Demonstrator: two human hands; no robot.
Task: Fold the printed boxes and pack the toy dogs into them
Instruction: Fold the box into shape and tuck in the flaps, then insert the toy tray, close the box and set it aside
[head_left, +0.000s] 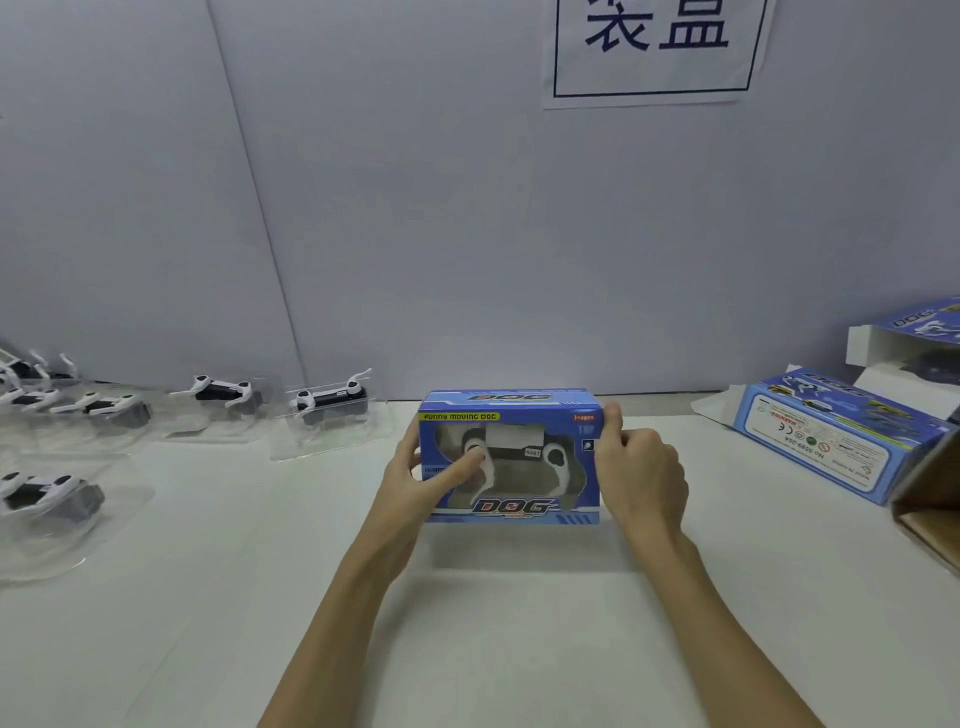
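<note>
printed box held upright between both hands, toy dog seen through window | judged light, thin card, dentable; best taken by end walls | left hand grips left end, forefinger across window | right hand curled on right end, possibly pressing flap | more trayed dogs lie left of left hand

The white table bears toy dogs in clear trays at left, printed boxes at right.
</note>
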